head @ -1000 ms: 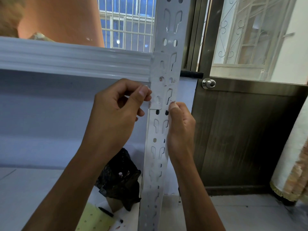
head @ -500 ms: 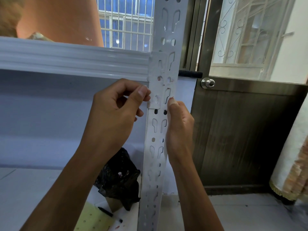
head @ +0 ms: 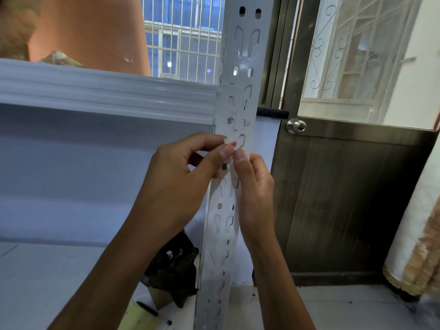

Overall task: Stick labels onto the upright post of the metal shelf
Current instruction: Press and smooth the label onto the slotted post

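Observation:
The white slotted upright post (head: 245,55) of the metal shelf runs from top to bottom at the centre. A pale label (head: 232,110) is stuck on it where the shelf beam (head: 107,91) meets it. My left hand (head: 181,177) and my right hand (head: 254,186) meet in front of the post just below that label. Both pinch a small translucent label (head: 230,142) between thumbs and fingertips, held against the post's front face. The right hand covers the post's right edge below the pinch.
A dark metal door (head: 345,198) with a round knob (head: 296,126) stands right of the post. On the lower shelf lie a black plastic bag (head: 176,267), a yellow sheet (head: 140,317) and a black pen (head: 152,310). A barred window (head: 183,36) is behind.
My two hands have come together at the front of the post; the left thumb slid right from the post's left edge to meet the right fingertips on the small label.

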